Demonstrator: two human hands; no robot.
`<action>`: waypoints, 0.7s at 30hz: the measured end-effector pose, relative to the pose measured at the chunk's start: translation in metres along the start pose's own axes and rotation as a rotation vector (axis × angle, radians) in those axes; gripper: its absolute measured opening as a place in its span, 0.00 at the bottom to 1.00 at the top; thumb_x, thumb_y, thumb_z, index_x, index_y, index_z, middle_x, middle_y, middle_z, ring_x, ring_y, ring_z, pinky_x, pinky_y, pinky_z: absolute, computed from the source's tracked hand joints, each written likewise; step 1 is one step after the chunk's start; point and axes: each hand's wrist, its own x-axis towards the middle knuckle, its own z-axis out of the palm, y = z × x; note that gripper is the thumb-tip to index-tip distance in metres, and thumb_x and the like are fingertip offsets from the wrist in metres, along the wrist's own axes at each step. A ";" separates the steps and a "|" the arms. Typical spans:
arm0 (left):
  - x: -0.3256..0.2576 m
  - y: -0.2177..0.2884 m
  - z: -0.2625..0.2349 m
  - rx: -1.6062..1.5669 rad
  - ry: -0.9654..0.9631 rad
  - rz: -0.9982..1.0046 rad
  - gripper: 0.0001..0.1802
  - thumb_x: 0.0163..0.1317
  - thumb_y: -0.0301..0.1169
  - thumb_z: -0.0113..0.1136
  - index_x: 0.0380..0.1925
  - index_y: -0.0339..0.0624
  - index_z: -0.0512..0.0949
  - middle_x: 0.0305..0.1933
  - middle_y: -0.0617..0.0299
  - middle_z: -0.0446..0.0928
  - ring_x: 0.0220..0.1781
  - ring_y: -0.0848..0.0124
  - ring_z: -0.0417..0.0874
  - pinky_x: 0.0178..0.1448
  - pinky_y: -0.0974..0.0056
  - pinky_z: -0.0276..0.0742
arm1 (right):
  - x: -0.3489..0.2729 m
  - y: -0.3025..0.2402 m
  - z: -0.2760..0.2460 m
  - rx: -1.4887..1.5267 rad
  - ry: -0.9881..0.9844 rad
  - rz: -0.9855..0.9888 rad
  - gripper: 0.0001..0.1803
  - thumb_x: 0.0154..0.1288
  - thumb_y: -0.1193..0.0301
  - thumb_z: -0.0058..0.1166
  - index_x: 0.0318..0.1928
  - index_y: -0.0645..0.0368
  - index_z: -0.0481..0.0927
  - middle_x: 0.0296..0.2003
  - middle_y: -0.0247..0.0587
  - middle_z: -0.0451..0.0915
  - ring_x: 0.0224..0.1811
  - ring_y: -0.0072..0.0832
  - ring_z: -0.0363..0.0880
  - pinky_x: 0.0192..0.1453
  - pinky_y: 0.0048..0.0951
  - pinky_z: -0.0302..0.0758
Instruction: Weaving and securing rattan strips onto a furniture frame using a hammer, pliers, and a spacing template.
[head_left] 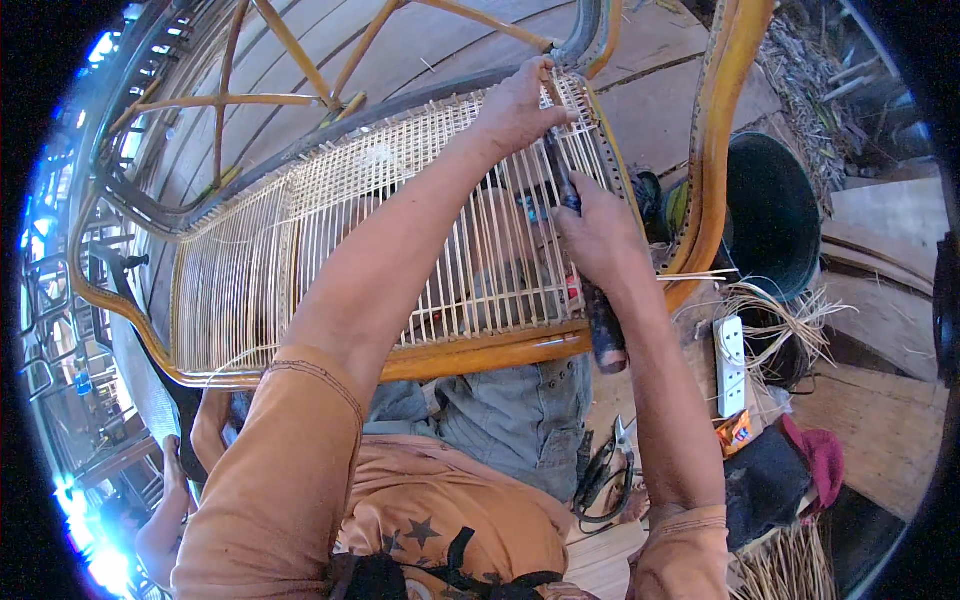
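A rattan chair frame [490,352] with a half-woven cane panel [370,165] lies across my lap. Pale strands run lengthwise from the near rail to the far rail, with a tight weave along the far side. My right hand [603,232] grips a long dark tool [604,330] with a thick handle, slanting over the panel's right part. My left hand [518,108] is closed at the far rail, beside the tool's far end. What its fingers hold is mostly hidden.
Scissors [612,465] lie by my right thigh. To the right are a white power strip [731,365], loose cane strands [780,315], a dark green bucket [770,215], an orange packet [735,432] and a magenta cloth [815,460]. Another person's arm [165,520] shows at lower left.
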 end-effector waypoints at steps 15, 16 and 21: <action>-0.001 0.005 -0.024 0.031 -0.019 -0.092 0.44 0.49 0.49 0.67 0.59 0.36 0.58 0.49 0.44 0.73 0.53 0.53 0.76 0.57 0.59 0.69 | -0.041 0.013 -0.026 0.181 0.041 0.083 0.18 0.60 0.66 0.48 0.47 0.66 0.72 0.33 0.51 0.78 0.31 0.39 0.79 0.36 0.38 0.76; -0.002 0.004 -0.022 0.031 -0.012 -0.097 0.44 0.49 0.49 0.67 0.59 0.36 0.58 0.49 0.44 0.73 0.53 0.53 0.76 0.57 0.59 0.69 | -0.049 0.008 -0.035 0.555 0.119 0.156 0.17 0.63 0.65 0.46 0.47 0.64 0.72 0.31 0.46 0.76 0.27 0.32 0.78 0.29 0.33 0.76; -0.003 0.007 -0.009 0.050 0.006 -0.053 0.44 0.46 0.52 0.66 0.57 0.37 0.61 0.51 0.42 0.73 0.55 0.48 0.73 0.59 0.53 0.68 | -0.049 -0.004 -0.034 1.172 0.362 0.214 0.14 0.68 0.63 0.43 0.43 0.61 0.72 0.23 0.35 0.69 0.15 0.22 0.70 0.13 0.24 0.69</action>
